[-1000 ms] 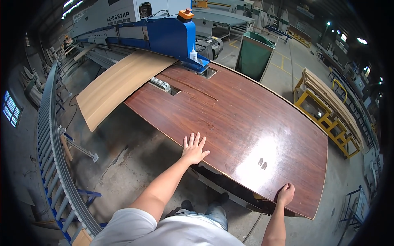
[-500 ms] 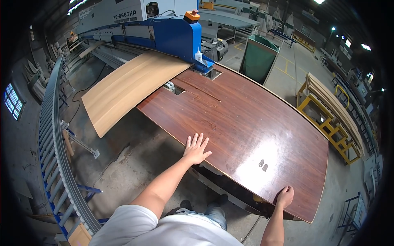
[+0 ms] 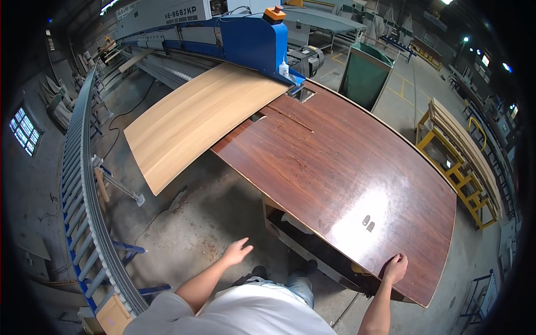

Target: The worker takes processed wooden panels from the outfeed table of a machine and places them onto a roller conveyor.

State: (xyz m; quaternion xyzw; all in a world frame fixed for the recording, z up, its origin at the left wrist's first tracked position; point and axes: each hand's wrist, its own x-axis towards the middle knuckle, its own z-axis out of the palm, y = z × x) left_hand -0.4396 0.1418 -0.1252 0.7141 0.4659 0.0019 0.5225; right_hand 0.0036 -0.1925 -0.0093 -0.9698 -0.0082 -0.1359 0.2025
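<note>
My left hand [image 3: 237, 252] hangs in the air over the concrete floor, off the table's near side, with thumb and forefinger apart and nothing visible in it. My right hand [image 3: 396, 268] rests curled like a fist on the brown wood-grain tabletop [image 3: 335, 162], close to its near edge; whatever its fingers hold, if anything, is hidden. A light wood panel [image 3: 195, 117] lies to the left, partly over the tabletop's left end and beside the blue machine housing [image 3: 254, 42]. Its near left corner juts out over the floor.
A curved roller conveyor [image 3: 84, 195] runs along my left. Beyond the tabletop stand a green-lined bin [image 3: 365, 75] and a yellow rack [image 3: 458, 181] stacked with boards. An orange-topped button box [image 3: 274, 15] sits on the housing; a small white bottle [image 3: 284, 68] stands by it.
My left hand has lifted off the tabletop and drawn back toward my body. The light panel has shifted right, covering more of the roller cutout. My right hand stays put; the view has turned slightly.
</note>
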